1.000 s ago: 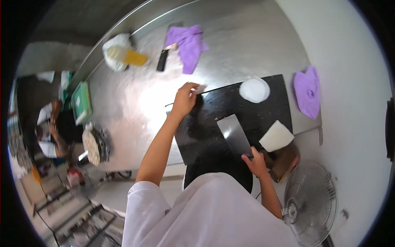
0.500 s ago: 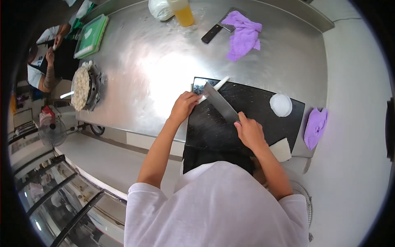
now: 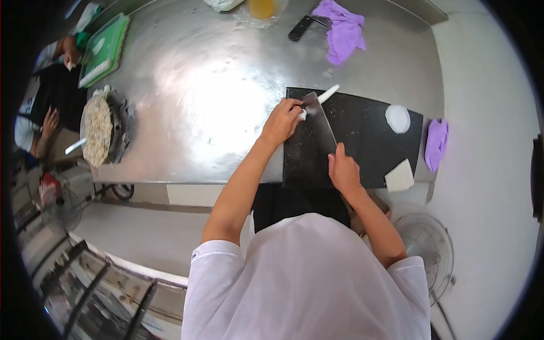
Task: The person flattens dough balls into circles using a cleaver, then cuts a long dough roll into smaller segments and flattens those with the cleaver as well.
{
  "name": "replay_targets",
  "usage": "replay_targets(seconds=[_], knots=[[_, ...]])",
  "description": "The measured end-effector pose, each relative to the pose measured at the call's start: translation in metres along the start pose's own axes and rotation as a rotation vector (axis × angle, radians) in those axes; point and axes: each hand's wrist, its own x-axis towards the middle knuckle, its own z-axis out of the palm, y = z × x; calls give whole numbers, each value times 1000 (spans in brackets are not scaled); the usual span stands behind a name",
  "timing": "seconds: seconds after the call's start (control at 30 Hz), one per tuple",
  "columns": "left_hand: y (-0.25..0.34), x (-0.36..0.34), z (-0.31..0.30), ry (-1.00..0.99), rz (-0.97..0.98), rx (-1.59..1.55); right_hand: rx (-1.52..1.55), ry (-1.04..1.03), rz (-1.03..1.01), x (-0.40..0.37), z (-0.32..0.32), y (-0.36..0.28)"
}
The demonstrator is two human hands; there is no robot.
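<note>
My right hand (image 3: 344,170) is closed round the handle of a cleaver (image 3: 324,123), whose broad blade points away from me over the black board (image 3: 362,153). Beyond the blade, a slim white dough roll (image 3: 328,93) lies at the board's far edge. My left hand (image 3: 283,120) is just left of the blade, with fingers bent round a small white piece of dough (image 3: 302,115). On the board's right side lies a round white stack of what look like thin wrappers (image 3: 398,119). A folded white cloth (image 3: 400,176) rests at the near right corner.
A purple cloth (image 3: 344,34) lies by a black-handled knife (image 3: 300,28) at the back. Another purple cloth (image 3: 436,144) is right of the board. Pale filling (image 3: 97,130) fills a bowl at left, near a green-lidded tray (image 3: 105,51) and another person (image 3: 54,90).
The cleaver blade has turned more upright, away from me. My left hand now has a small dough piece beside the blade, apart from the roll. The whole view has shifted.
</note>
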Motion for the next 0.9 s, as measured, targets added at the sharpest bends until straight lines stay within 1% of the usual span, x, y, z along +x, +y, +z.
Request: replay_targets(seconds=[0.03, 0.07, 0.1, 0.13, 0.17, 0.2, 0.23, 0.27, 0.3, 0.37, 0.4, 0.43, 0.5, 0.53, 0.57, 0.63, 0.67, 0.7, 0.77, 0.8, 0.87, 0.9], knots=[[-2, 1, 0, 54, 63, -9, 75, 53, 2, -3, 0, 0], [0, -3, 1, 36, 82, -30, 144, 78, 38, -14, 3, 0], [3, -12, 2, 79, -52, -148, 148, 89, 70, -29, 5, -1], [9, -17, -1, 115, -190, -262, 259, 178, 86, -47, 7, -2], [16, -24, -1, 80, -178, -279, 370, 267, 105, -66, 12, -2], [31, -25, -6, -23, -321, -324, 382, 278, 150, -86, 21, 2], [42, -28, -5, -135, -464, -360, 455, 359, 242, -107, 32, 7], [53, -31, 3, -125, -308, -476, 527, 441, 339, -128, 45, 11], [61, -33, 12, -183, -298, -487, 544, 455, 395, -147, 53, 10], [74, -31, 32, -474, 188, -448, 895, 541, 718, -180, 64, 2], [81, -31, 41, -641, 227, -314, 960, 635, 743, -191, 67, -6], [85, -27, 47, -683, 254, -327, 974, 664, 784, -201, 71, -12], [93, -13, 60, -831, 189, -122, 991, 705, 929, -217, 78, -19], [102, -1, 63, -915, 127, -46, 949, 706, 965, -224, 81, -24], [112, 9, 67, -951, 154, -43, 970, 726, 1000, -229, 89, -27], [130, 22, 77, -1124, 40, 243, 1043, 713, 1060, -233, 97, -32], [133, 23, 91, -1141, 26, 347, 1075, 686, 1091, -234, 96, -33], [136, 27, 96, -1149, 39, 362, 1094, 694, 1096, -233, 102, -29], [145, 30, 101, -1130, 29, 479, 916, 720, 977, -236, 118, -22], [148, 32, 104, -1128, 45, 485, 922, 736, 979, -235, 113, -17], [147, 37, 108, -1221, 20, 553, 1014, 730, 943, -226, 90, -7], [149, 41, 108, -1222, 30, 568, 1030, 739, 942, -226, 82, 2]])
